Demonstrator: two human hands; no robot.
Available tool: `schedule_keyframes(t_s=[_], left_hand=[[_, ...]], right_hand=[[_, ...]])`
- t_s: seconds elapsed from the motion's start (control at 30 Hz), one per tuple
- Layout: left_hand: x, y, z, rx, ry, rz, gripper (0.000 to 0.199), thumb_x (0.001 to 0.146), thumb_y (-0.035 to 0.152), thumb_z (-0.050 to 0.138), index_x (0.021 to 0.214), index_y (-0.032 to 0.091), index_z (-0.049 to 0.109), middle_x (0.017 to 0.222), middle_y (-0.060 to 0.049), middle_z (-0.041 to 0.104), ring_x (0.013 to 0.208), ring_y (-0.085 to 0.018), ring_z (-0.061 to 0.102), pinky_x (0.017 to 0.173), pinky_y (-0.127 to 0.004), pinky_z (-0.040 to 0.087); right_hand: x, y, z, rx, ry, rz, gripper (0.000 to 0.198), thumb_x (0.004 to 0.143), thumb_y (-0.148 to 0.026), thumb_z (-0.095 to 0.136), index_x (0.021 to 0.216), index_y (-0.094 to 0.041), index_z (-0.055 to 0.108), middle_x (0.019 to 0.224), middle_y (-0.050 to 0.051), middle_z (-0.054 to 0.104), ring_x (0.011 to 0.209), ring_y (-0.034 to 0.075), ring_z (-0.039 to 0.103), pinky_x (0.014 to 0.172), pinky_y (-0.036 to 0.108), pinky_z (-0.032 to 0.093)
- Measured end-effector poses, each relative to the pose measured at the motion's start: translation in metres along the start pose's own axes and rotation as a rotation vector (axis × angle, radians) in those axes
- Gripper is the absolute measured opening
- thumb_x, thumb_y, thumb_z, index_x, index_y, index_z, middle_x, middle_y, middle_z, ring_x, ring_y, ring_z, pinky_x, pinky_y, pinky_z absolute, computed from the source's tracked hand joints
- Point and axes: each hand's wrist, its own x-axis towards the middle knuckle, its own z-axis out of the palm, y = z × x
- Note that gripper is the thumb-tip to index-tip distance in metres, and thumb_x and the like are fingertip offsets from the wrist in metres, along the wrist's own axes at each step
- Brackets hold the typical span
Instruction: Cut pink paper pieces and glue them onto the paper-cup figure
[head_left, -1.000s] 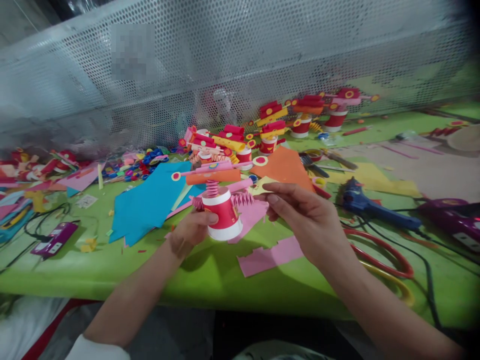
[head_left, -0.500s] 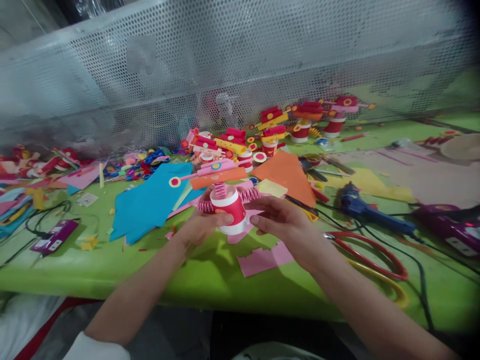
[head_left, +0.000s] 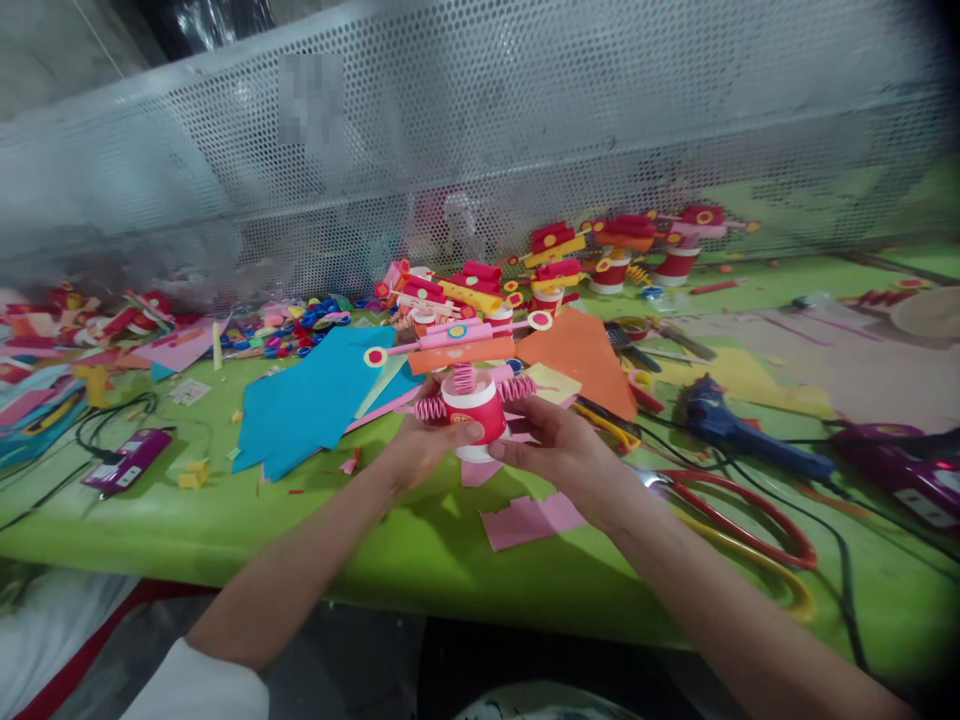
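Note:
A red and white paper cup (head_left: 489,416) with pink coiled paper arms is held upright in front of me. Pink and orange paper rolls (head_left: 461,352) with round disc ends sit on top, above a pink paper coil. My left hand (head_left: 424,448) grips the cup's left side, thumb across its front. On the other side, my right hand (head_left: 561,446) closes on the cup's lower right, thumb at the white rim and fingers partly hidden behind. Below lies a torn pink paper piece (head_left: 531,520).
Blue sheets (head_left: 300,405) and an orange sheet (head_left: 577,355) lie behind. Scissors (head_left: 742,510), a blue glue gun (head_left: 750,430) with cables and a purple power strip (head_left: 900,470) are at right. Several similar cup figures (head_left: 679,262) stand by the perforated metal panel (head_left: 465,130).
My right hand has come in against the cup, its thumb now touching the lower edge. The cup appears slightly farther right, while the whole view has shifted a little too.

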Motion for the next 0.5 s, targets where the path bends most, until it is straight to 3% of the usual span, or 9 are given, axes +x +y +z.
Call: schedule_keyframes(t_s=[0.2,0.4,0.5], left_hand=[[-0.005,0.005,0.003,0.059,0.016,-0.024,0.072,0.065,0.025,0.098,0.128,0.024,0.064,0.114,-0.008,0.080,0.107,-0.029,0.077,0.095,-0.046,0.063],[-0.011,0.008,0.006,0.151,0.037,-0.079,0.074,0.062,0.031,0.100,0.128,0.021,0.069,0.110,-0.010,0.081,0.111,-0.031,0.076,0.101,-0.046,0.060],[-0.014,0.008,0.003,0.180,0.022,-0.119,0.066,0.066,0.032,0.097,0.125,0.021,0.071,0.110,-0.011,0.082,0.108,-0.032,0.077,0.102,-0.047,0.059]], right_hand=[[-0.006,-0.012,-0.001,-0.006,-0.011,-0.030,0.056,0.068,-0.049,0.089,0.114,-0.023,0.070,0.112,0.009,0.075,0.097,0.024,0.072,0.085,0.041,0.063],[-0.014,-0.014,0.002,-0.031,0.068,-0.047,0.054,0.069,-0.044,0.089,0.114,-0.021,0.069,0.102,0.007,0.074,0.085,0.022,0.072,0.073,0.036,0.063],[-0.013,-0.011,0.002,-0.020,0.036,-0.049,0.053,0.072,-0.046,0.088,0.114,-0.020,0.069,0.102,0.008,0.075,0.089,0.023,0.073,0.074,0.036,0.063]])
